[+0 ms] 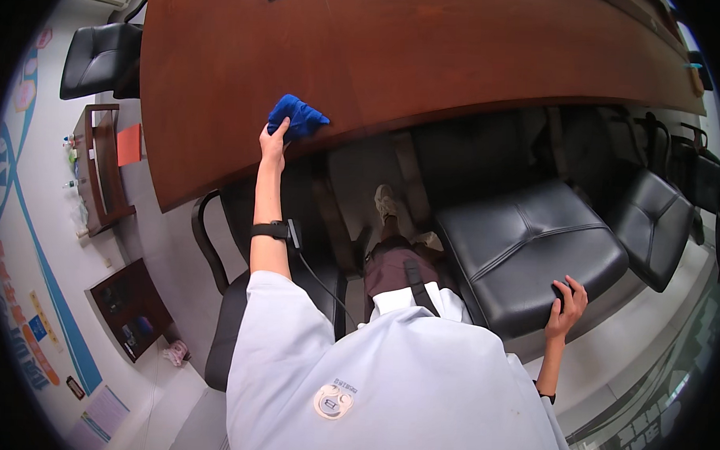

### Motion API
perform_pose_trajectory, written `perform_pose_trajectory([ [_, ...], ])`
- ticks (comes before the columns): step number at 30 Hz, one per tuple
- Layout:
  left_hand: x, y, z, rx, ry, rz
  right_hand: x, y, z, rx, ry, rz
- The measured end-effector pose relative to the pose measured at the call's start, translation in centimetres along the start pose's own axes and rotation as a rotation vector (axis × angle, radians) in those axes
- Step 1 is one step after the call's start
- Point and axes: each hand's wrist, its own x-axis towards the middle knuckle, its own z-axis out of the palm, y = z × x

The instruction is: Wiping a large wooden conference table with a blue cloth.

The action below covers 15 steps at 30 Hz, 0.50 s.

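Note:
Near the front edge of a dark reddish-brown wooden table [401, 54], my left hand [275, 137] grips a folded blue cloth [298, 117]. The cloth lies against the tabletop, and part of it sticks out to the right of my fingers. A black strap with a small device and a cable is around my left forearm. My right hand [568, 306] is at the edge of a black leather chair back [532, 231], fingers spread and slightly bent around a small dark thing or part of the chair; which of these cannot be told.
A black armchair [207, 243] stands at the table's front edge, left of my legs. More black chairs [654, 223] line the right side, and another chair [98, 58] is at the table's far left. A wooden cabinet [103, 174] and a dark shelf unit [131, 309] stand along the left wall.

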Motion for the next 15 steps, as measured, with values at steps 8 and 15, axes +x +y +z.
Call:
perform_pose_trajectory([
  [8, -2.2, -0.4, 1.8, 0.975, 0.551, 0.736, -0.8, 1.1, 0.4, 0.041, 0.020, 0.013],
  [15, -2.2, -1.7, 5.1, 1.335, 0.278, 0.536, -0.7, 1.2, 0.4, 0.087, 0.059, 0.033],
])
